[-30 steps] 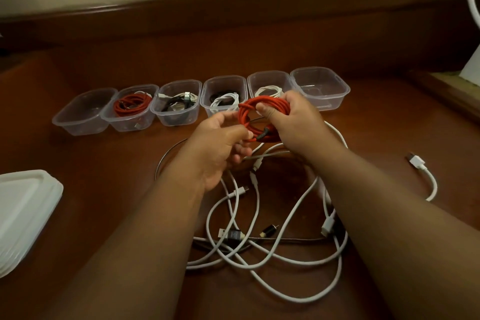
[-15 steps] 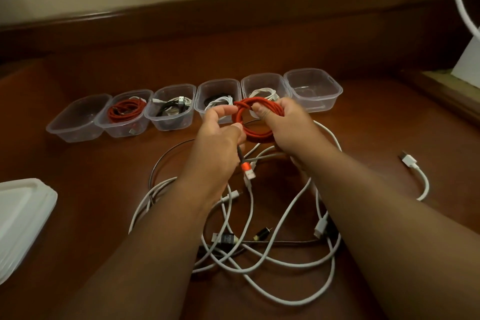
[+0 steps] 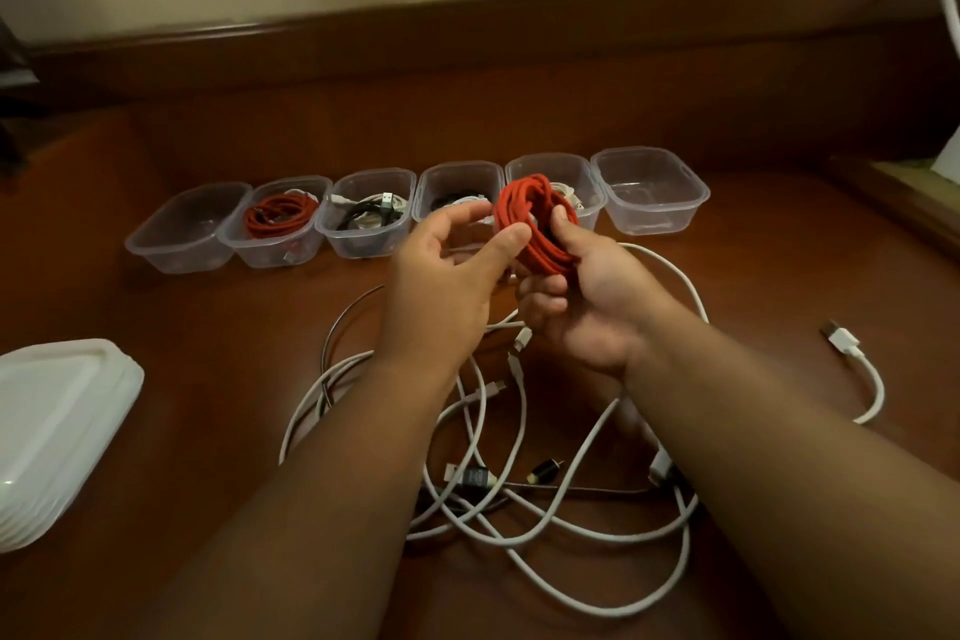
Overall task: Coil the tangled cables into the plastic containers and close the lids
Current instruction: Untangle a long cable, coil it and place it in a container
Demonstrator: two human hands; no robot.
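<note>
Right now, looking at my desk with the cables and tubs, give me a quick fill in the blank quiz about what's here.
1. The row of clear containers holds ___ tubs.
2. The coil gripped by the right hand is ___ in colour.
3. The stack of lids lies at the table's ___ edge.
4. The loose tangle under the forearms is mostly ___ cable.

Missing words: six; red; left; white

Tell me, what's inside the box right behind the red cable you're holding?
The red cable, held in the right hand, covers much of that box. A bit of white cable peeks out inside it. The rest of the box's inside is hidden.
</note>
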